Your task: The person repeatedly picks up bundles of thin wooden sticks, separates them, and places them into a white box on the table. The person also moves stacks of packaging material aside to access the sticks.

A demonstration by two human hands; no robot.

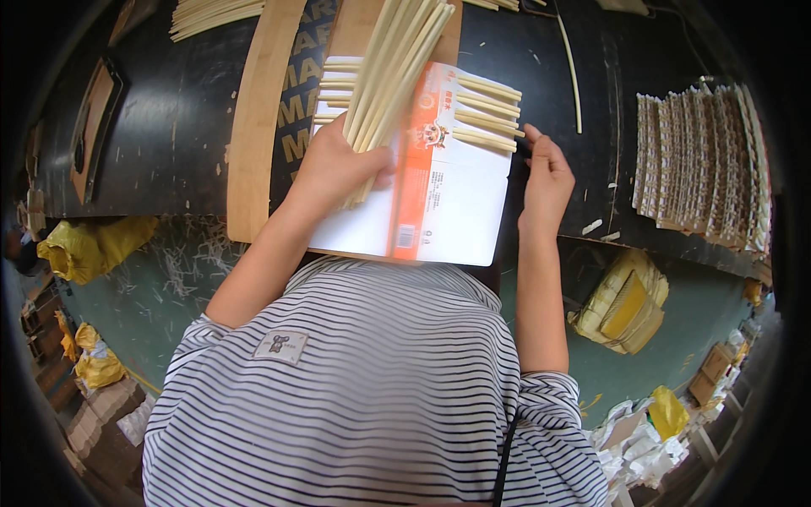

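Note:
My left hand (342, 158) grips a thick bundle of pale wooden chopsticks (396, 76), which fans upward away from me. Under it lies a white cardboard sheet (469, 209) with an orange printed band, a cartoon figure and a barcode. Several pairs of chopsticks (485, 111) lie crosswise on the sheet; their ends show on both sides, while their middles are hidden at the band and behind the bundle. Just right of those ends is my right hand (548, 168), fingers loosely curled and slightly apart. Nothing is visible in it, and contact with the sticks cannot be made out.
A long wooden board (253, 127) lies left of the sheet on the black worktable (171, 139). Stacked cardboard pieces (700, 165) stand at the right. One loose chopstick (570, 73) and more chopsticks (215, 16) lie farther back. A yellow-wrapped bundle (624, 304) is below the table edge.

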